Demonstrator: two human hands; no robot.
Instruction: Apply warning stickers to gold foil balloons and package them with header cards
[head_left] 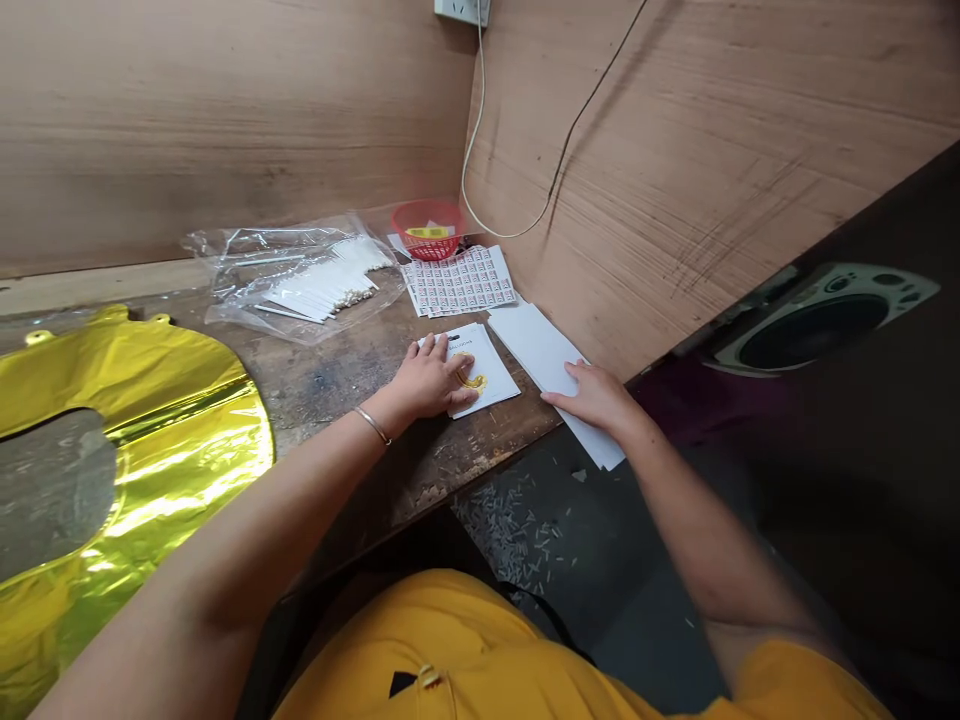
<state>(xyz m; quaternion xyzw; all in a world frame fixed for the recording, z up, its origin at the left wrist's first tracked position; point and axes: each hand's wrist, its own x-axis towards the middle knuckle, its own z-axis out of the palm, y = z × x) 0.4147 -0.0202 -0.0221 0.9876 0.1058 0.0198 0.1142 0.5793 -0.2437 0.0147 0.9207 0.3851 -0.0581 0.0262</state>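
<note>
My left hand (433, 378) lies with its fingers spread on a stack of white printed cards (495, 370), which show a gold curved figure. A bracelet circles that wrist. To the right, my right hand (596, 398) grips a long stack of white paper (532, 345) at its edge, thumb on top and other fingers near it. The lower end of this paper sticks out past the table edge. At the far left lies a large shiny gold foil balloon (202, 430), flat on the table.
Behind the cards are sheets of printed labels (461, 282) and a red basket (429, 232) with a yellow item. A clear plastic bag (300, 275) holds white sticks. A cable (480, 120) hangs along the wooden wall. White scraps (517, 530) litter the floor beyond the table edge.
</note>
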